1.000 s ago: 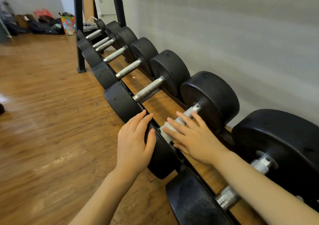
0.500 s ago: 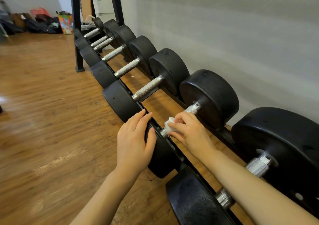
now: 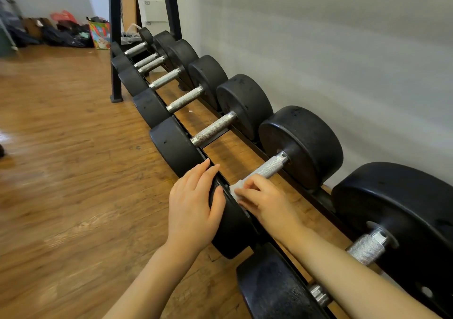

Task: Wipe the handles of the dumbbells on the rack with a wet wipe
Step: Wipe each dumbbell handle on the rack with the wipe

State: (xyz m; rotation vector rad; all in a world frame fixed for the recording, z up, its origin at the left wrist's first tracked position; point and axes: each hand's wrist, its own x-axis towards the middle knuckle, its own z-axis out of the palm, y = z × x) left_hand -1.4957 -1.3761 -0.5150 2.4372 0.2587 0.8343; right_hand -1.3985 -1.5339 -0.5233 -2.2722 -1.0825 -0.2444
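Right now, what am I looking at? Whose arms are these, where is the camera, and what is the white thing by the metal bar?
No machine here: a person's two bare arms, filmed by a camera worn on their head, looking down. Black round-headed dumbbells with knurled silver handles lie in a row on a low black metal rack beside a grey wall. The left hand rests with straight fingers on the near black head of one dumbbell. The right hand grips a white wet wipe round the near end of that dumbbell's silver handle.
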